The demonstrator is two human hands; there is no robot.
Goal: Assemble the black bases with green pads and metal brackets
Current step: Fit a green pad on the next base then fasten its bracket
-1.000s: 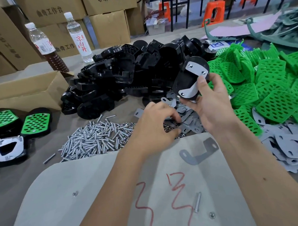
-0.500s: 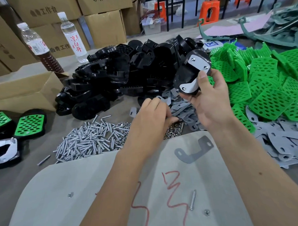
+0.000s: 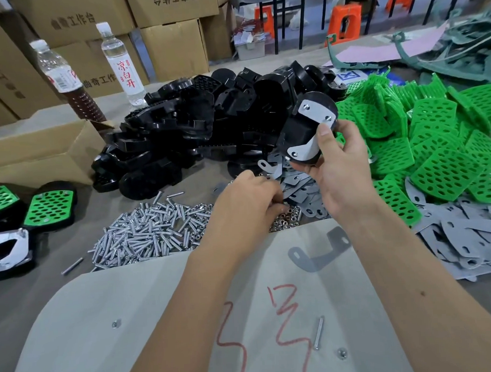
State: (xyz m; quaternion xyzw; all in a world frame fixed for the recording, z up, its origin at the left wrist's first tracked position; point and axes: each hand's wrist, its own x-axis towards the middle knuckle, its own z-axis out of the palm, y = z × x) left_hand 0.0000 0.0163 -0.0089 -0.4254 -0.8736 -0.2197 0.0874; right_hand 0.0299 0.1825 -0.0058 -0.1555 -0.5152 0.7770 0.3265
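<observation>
1. Head view: right hand (image 3: 341, 179) holds a black base (image 3: 303, 127) with a metal bracket (image 3: 315, 114) above mid-bench.
2. Left hand (image 3: 248, 205) curls its fingers into the nuts (image 3: 286, 222); what it holds I cannot tell.
3. Green pads (image 3: 433, 138) are heaped toward the right edge.
</observation>
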